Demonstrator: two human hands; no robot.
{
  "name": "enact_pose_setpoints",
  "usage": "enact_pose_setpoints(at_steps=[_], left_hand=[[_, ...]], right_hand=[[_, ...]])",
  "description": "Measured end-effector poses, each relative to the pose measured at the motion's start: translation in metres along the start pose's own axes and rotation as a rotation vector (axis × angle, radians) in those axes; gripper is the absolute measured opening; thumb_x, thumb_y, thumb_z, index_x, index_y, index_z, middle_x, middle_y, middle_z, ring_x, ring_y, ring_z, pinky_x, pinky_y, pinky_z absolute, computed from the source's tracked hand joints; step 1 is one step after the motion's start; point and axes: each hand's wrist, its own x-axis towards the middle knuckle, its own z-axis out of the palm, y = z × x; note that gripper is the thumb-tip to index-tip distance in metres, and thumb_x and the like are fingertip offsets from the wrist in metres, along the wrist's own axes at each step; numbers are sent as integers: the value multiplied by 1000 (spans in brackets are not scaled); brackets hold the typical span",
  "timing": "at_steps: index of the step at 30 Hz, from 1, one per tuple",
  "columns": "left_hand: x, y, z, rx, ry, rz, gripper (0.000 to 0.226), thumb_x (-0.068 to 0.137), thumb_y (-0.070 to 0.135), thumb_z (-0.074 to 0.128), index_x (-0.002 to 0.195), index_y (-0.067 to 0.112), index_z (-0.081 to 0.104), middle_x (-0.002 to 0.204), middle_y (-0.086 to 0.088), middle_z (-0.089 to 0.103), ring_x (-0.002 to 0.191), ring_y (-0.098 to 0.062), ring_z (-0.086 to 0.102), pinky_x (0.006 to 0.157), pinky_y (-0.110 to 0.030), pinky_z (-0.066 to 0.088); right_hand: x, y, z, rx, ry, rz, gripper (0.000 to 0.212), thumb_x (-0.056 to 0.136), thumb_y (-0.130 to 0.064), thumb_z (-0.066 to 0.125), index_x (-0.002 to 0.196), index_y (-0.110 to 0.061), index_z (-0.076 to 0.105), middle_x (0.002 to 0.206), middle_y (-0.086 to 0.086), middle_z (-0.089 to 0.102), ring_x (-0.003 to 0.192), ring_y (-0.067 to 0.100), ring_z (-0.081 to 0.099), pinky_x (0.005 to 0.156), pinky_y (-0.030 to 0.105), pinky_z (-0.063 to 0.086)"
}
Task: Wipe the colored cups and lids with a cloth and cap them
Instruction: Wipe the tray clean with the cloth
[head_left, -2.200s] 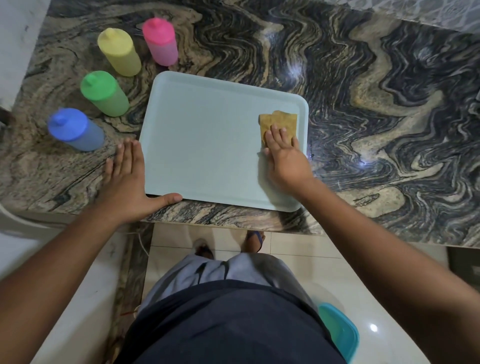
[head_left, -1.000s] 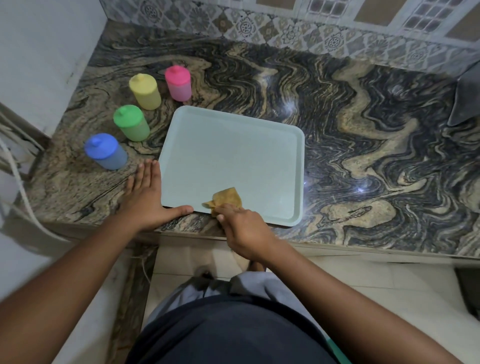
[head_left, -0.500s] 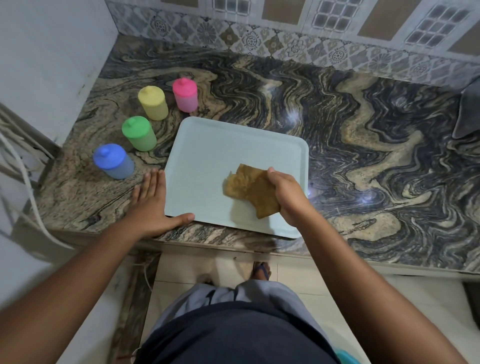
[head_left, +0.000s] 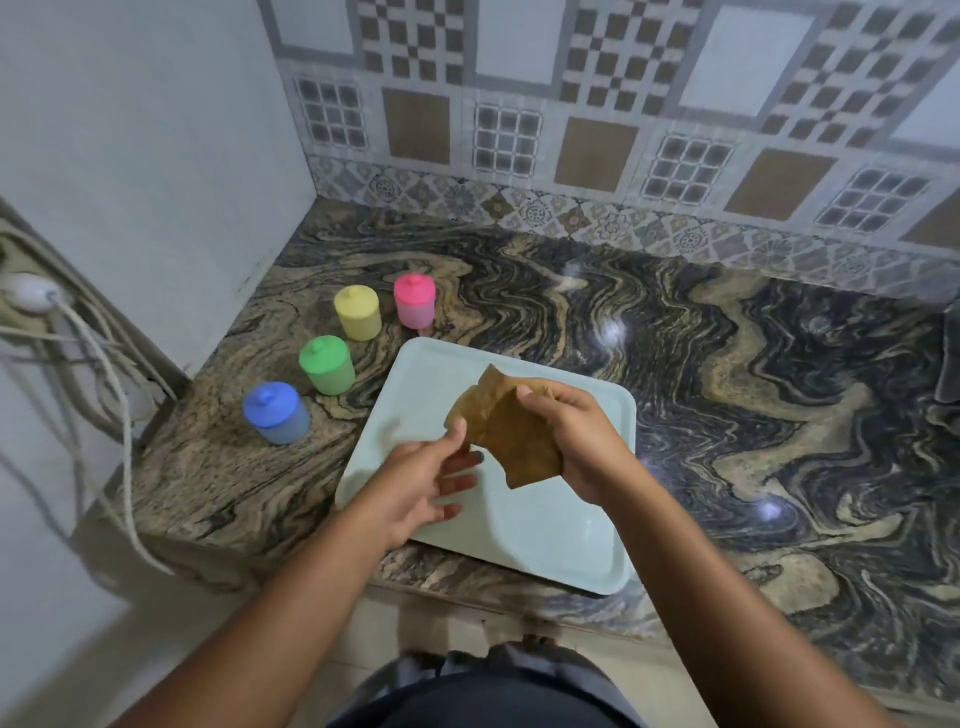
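Note:
Four capped cups stand in an arc on the marble counter left of a pale tray (head_left: 571, 540): blue cup (head_left: 276, 413), green cup (head_left: 327, 365), yellow cup (head_left: 357, 313) and pink cup (head_left: 414, 301). Each has its matching lid on. My right hand (head_left: 576, 441) holds a brown cloth (head_left: 511, 431) up above the tray. My left hand (head_left: 431, 478) pinches the cloth's lower left corner with thumb and fingertips.
The counter (head_left: 727, 415) ends at a white wall on the left and a patterned tile wall behind. Cables and a plug (head_left: 31, 293) hang at the far left. A dark object (head_left: 948, 364) shows at the right edge.
My right hand has lifted the cloth off the tray. My left hand has left the tray's edge and come up to take hold of the cloth. The view has tilted upward.

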Motion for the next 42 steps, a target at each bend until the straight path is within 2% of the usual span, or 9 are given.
enact_pose_setpoints(at_steps=[9, 12, 18, 22, 25, 29, 32, 36, 42], left_hand=[[-9, 27, 14, 12, 236, 507, 8, 96, 28, 67, 98, 24, 74, 91, 12, 79, 87, -2, 72, 71, -22, 50], [-16, 40, 7, 29, 253, 668, 9, 96, 20, 66, 97, 19, 75, 93, 2, 80, 91, -14, 75, 77, -25, 56], [-24, 51, -8, -50, 199, 631, 16, 95, 25, 65, 111, 23, 67, 100, 4, 79, 100, -17, 74, 87, -41, 52], [-30, 42, -11, -60, 119, 634, 42, 91, 10, 69, 126, 30, 57, 106, 2, 78, 97, -11, 73, 76, -25, 54], [-34, 35, -10, -115, 121, 669, 46, 91, -1, 66, 126, 28, 58, 107, -3, 78, 99, -15, 74, 82, -31, 60], [-39, 32, -17, 81, 232, 725, 33, 86, -3, 73, 105, 23, 69, 92, 5, 79, 93, -14, 73, 81, -23, 60], [-47, 33, -29, 321, 249, 736, 34, 85, 5, 78, 96, 36, 68, 97, 14, 74, 94, -11, 70, 88, -26, 57], [-65, 37, -42, 631, 181, 699, 32, 91, 20, 74, 105, 48, 67, 106, 21, 73, 100, -11, 70, 92, -29, 56], [-90, 38, -50, 795, 139, 686, 22, 84, 16, 81, 98, 33, 77, 91, 15, 76, 89, 5, 69, 83, -16, 55]], right_hand=[[13, -16, -4, -98, -80, -60, 18, 102, -5, 57, 104, -7, 75, 85, 7, 72, 79, 21, 65, 82, 41, 58], [17, -21, -4, -91, -132, -78, 11, 99, -8, 65, 107, -4, 72, 86, 7, 76, 82, 21, 71, 83, 41, 59], [25, -34, 17, 4, -163, -143, 17, 94, 1, 69, 107, -7, 60, 74, 6, 69, 72, 25, 70, 75, 44, 62], [24, -31, 26, 80, -151, -123, 13, 95, 3, 66, 97, -9, 60, 72, 3, 64, 68, 17, 66, 62, 32, 59], [18, -22, 27, 63, -165, -96, 16, 94, 2, 69, 95, -12, 61, 73, 0, 64, 69, 13, 63, 63, 29, 56], [14, -13, 24, -186, -68, -156, 13, 94, -4, 71, 95, -14, 62, 92, 4, 71, 75, 17, 69, 68, 34, 58], [10, -18, 19, -495, -46, -424, 33, 93, -7, 72, 114, -31, 64, 122, -3, 67, 99, 14, 70, 77, 25, 58], [-3, -41, 19, -939, -314, -653, 70, 93, -9, 71, 144, -52, 48, 161, -13, 33, 148, -3, 27, 112, 19, 35], [-12, -44, 34, -1067, -467, -575, 49, 86, -27, 83, 127, -48, 67, 162, -3, 39, 151, 3, 30, 118, 33, 34]])
